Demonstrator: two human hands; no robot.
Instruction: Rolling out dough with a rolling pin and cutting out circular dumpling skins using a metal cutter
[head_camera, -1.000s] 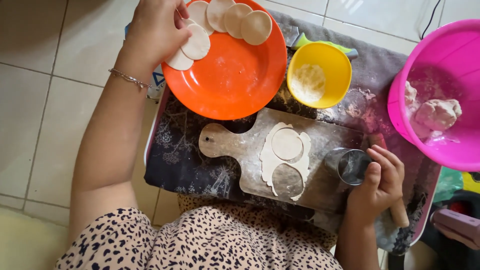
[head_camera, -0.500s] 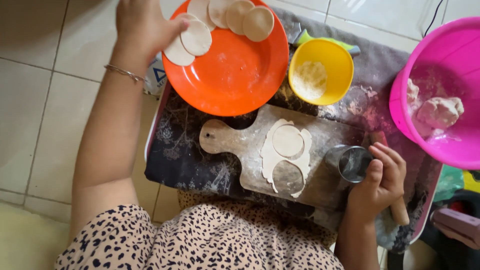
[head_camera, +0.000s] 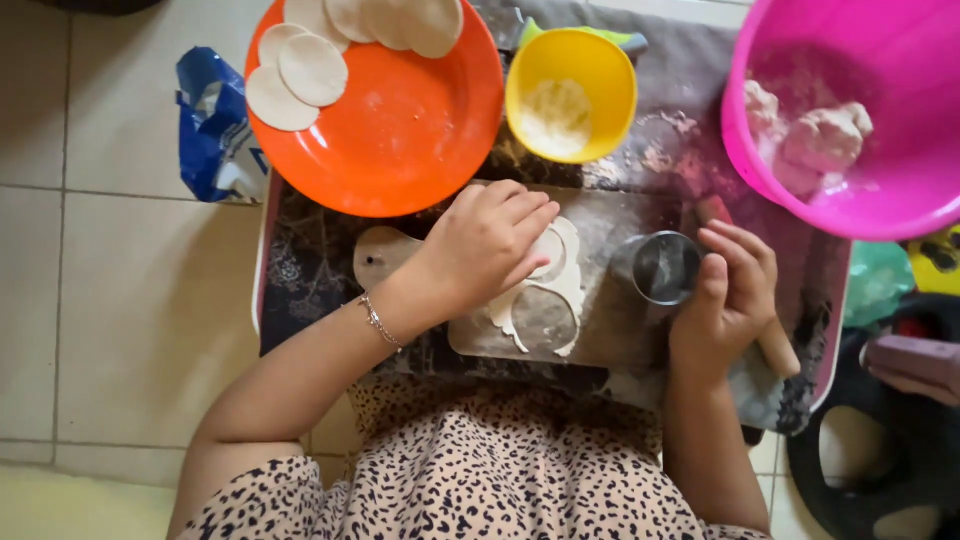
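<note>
Now your left hand (head_camera: 490, 245) is resting on the rolled dough (head_camera: 548, 290), fingers (head_camera: 528, 222) curled down over a cut disc, though whether they are pinching it is unclear. Your right hand (head_camera: 735, 295) is gripping the metal cutter (head_camera: 665, 268), which is standing just beside the dough on the wooden board (head_camera: 610, 335). Finished discs (head_camera: 300, 75) are lying on the orange plate (head_camera: 410, 120), near a yellow bowl (head_camera: 570, 95) and a pink tub (head_camera: 860, 110).

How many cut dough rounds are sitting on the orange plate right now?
5 show on the orange plate: two overlapping at its left edge, three overlapping along the top rim. The frame crops the top, so more may be hidden.
</note>
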